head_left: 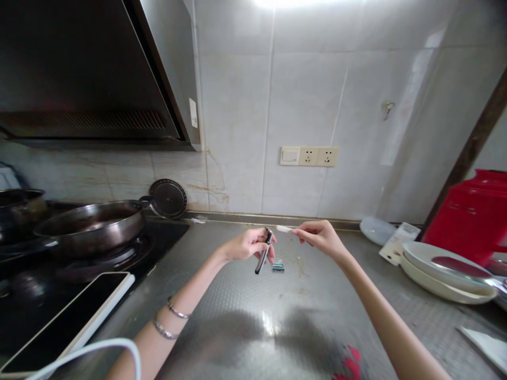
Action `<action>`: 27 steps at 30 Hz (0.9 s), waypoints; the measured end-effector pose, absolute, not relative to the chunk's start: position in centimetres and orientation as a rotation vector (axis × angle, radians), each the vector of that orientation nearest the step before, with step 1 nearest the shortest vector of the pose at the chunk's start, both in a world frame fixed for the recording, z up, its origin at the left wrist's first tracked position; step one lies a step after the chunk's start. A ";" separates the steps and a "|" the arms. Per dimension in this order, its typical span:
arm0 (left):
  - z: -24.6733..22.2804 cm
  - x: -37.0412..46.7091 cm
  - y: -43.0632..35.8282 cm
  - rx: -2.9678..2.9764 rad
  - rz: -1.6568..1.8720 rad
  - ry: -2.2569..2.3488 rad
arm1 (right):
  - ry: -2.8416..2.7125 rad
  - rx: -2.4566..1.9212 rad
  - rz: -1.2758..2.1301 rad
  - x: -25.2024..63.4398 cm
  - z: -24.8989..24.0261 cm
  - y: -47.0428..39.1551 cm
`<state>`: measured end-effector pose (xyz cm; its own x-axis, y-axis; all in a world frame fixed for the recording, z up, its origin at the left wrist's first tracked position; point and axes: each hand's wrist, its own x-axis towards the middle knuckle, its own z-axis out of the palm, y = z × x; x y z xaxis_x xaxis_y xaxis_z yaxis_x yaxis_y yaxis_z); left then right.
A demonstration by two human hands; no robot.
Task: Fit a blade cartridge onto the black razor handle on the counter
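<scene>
The left hand (pixel 249 244) hides part of its bar (pixel 262 259), whose top is too small to read. The right hand (pixel 319 236) covers one end of a blurred white strip (pixel 283 228). The teal bits (pixel 278 267), towards six o'clock, are too tiny to identify. Frame edges crop the hood (pixel 79 63) at ten, pot (pixel 24 211) at nine, phone (pixel 65 324) at eight, red scrap (pixel 350 364) at five, sheet (pixel 485 345) at four and red container (pixel 463 216) at three.

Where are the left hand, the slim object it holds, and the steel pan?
Left hand (pixel 249 244): head view, on the middle of the hand.
Slim object (pixel 262 259): head view, on its lower half.
Steel pan (pixel 103 238): head view, on its outer wall.
</scene>
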<state>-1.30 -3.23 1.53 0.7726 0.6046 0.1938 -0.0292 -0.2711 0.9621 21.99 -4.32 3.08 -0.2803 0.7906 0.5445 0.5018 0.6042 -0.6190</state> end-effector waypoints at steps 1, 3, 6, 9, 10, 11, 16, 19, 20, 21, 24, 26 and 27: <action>1.5 -1.3 -3.2 1.758 0.653 0.455 | -1.958 -1.017 0.420 21.9 3.2 -4.4; 1.4 -1.2 -3.2 1.777 0.654 0.466 | -1.997 -0.987 0.450 21.4 3.3 -4.7; 1.5 -1.1 -3.4 1.780 0.641 0.460 | -2.018 -0.983 0.477 21.4 3.3 -4.7; 1.7 -1.1 -3.6 1.751 0.627 0.441 | -1.959 -1.031 0.449 22.0 3.2 -4.2; 1.7 -1.1 -3.6 1.749 0.627 0.441 | -1.947 -1.038 0.442 22.2 3.2 -4.1; 1.8 -1.2 -3.6 1.753 0.627 0.444 | -1.947 -1.036 0.443 22.2 3.2 -4.2; 1.9 -1.2 -3.6 1.779 0.642 0.481 | -2.038 -0.961 0.508 21.3 3.5 -4.8; 1.8 -1.2 -3.5 1.782 0.633 0.504 | -2.027 -0.997 0.497 21.5 3.5 -4.8; 1.8 -1.3 -3.4 1.781 0.631 0.507 | -2.016 -1.013 0.482 21.8 3.5 -4.6; 1.7 -1.3 -3.4 1.780 0.628 0.509 | -2.002 -1.027 0.465 22.1 3.5 -4.5; 1.6 -1.4 -3.0 1.801 0.655 0.535 | -1.964 -1.077 0.451 22.8 3.6 -4.1; 1.4 -1.3 -2.8 1.846 0.734 0.596 | -1.983 -1.129 0.511 22.7 3.8 -4.2; 1.3 -1.2 -2.6 1.870 0.791 0.634 | -1.996 -1.149 0.542 22.6 4.0 -4.4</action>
